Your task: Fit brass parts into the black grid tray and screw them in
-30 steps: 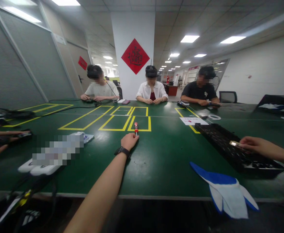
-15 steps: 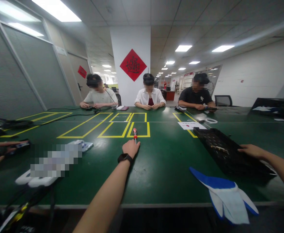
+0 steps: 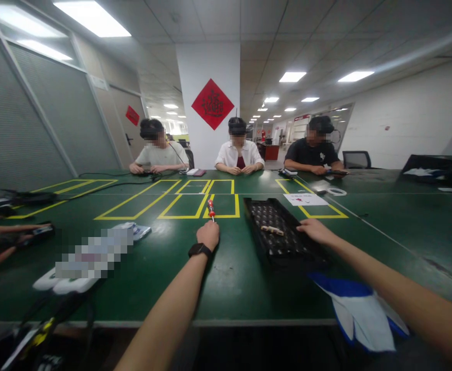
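My left hand (image 3: pixel 208 234) is closed in a fist on the green table (image 3: pixel 241 273), with a black watch on its wrist. A red-handled screwdriver (image 3: pixel 211 206) sticks out of the fist, handle pointing away from me. My right hand (image 3: pixel 314 230) grips the right rim of a black compartment tray (image 3: pixel 288 246), which lies just right of the left hand. A small pale metal part (image 3: pixel 271 230) lies inside the tray.
A blue-and-white glove (image 3: pixel 361 309) hangs over the near table edge. Another person's hands (image 3: pixel 2 242) hold a dark device at the left, near white devices (image 3: pixel 56 281) and cables. A paper sheet (image 3: pixel 305 199) and tape roll (image 3: pixel 336 191) lie farther back. Three people sit opposite.
My right hand has pulled the black tray from the far right to the middle, close to my left hand. The left fist with the screwdriver has barely moved.
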Tool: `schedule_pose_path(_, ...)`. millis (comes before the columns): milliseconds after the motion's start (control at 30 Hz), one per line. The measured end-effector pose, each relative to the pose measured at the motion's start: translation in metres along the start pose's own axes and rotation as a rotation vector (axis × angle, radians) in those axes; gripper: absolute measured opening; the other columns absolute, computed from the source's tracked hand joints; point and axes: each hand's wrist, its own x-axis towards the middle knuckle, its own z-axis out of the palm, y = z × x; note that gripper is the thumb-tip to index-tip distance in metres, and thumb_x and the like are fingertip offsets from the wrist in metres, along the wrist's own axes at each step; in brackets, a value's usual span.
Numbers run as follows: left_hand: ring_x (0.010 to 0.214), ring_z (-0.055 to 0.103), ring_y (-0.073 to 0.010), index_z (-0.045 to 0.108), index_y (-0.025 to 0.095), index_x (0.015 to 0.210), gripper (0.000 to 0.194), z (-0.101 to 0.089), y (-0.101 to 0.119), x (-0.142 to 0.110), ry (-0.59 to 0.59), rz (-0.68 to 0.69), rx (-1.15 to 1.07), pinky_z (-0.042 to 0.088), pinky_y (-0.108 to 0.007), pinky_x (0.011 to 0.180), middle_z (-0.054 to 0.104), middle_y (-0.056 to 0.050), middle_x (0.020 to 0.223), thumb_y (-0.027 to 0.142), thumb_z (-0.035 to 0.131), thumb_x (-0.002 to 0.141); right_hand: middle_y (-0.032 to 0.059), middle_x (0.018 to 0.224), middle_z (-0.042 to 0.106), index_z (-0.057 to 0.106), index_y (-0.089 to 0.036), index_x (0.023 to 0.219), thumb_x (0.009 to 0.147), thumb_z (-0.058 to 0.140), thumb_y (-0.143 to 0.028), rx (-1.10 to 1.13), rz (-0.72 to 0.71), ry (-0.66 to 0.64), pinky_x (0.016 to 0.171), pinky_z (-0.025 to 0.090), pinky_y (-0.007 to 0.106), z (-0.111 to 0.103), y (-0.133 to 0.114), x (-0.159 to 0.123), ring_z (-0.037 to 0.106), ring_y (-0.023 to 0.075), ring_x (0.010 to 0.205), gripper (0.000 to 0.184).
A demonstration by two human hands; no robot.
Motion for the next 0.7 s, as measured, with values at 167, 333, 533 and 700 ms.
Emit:
schedule_pose_path(167, 0.081, 0.066, -0.0256, 0.047, 0.009, 0.107, 0.040, -0.004, 0.002, 0.000, 0.129, -0.180, -0.064, 0.049, -0.034, 0.067, 0.066, -0.017, 0.086, 0.031, 0.017, 0.093, 0.0125, 0.076, 0.068, 0.068, -0.010, 0.067, 0.073, 0.052, -0.024, -0.023, -0.066, -0.074, 0.061, 0.038, 0.023, 0.054, -0.054, 0.020, 0.062, 0.0190, 0.074, 0.022)
schedule_pose_path(333, 0.077, 0.065, -0.0234, 0.045, 0.012, 0.105, 0.038, -0.019, 0.010, -0.005, 0.188, -0.084, -0.047, 0.047, -0.030, 0.064, 0.066, -0.014, 0.083, 0.034, 0.016, 0.094, 0.0196, 0.094, 0.066, 0.067, -0.008, 0.084, 0.077, 0.047, -0.022, -0.054, -0.018, -0.061, 0.069, 0.041, 0.026, 0.079, -0.080, 0.024, 0.062, 0.0242, 0.088, 0.025)
schedule_pose_path(533, 0.073, 0.062, -0.0223, 0.047, 0.012, 0.101, 0.040, -0.044, 0.020, -0.006, 0.309, 0.169, 0.025, 0.041, -0.028, 0.064, 0.064, -0.013, 0.075, 0.036, 0.016, 0.094, 0.0175, 0.102, 0.062, 0.055, -0.011, 0.110, 0.083, 0.042, -0.050, 0.075, -0.109, 0.107, 0.077, 0.043, 0.034, 0.066, -0.097, 0.016, 0.059, 0.0251, 0.091, 0.049)
schedule_pose_path(700, 0.068, 0.059, -0.0162, 0.052, 0.015, 0.088, 0.038, -0.051, 0.036, -0.011, 0.326, 0.635, 0.030, 0.038, -0.028, 0.071, 0.062, -0.008, 0.070, 0.036, 0.022, 0.094, 0.0063, 0.107, 0.060, 0.041, -0.022, 0.121, 0.080, 0.049, -0.050, 1.054, -0.462, -0.104, 0.059, 0.046, 0.024, 0.058, -0.114, 0.003, 0.057, 0.0111, 0.069, 0.050)
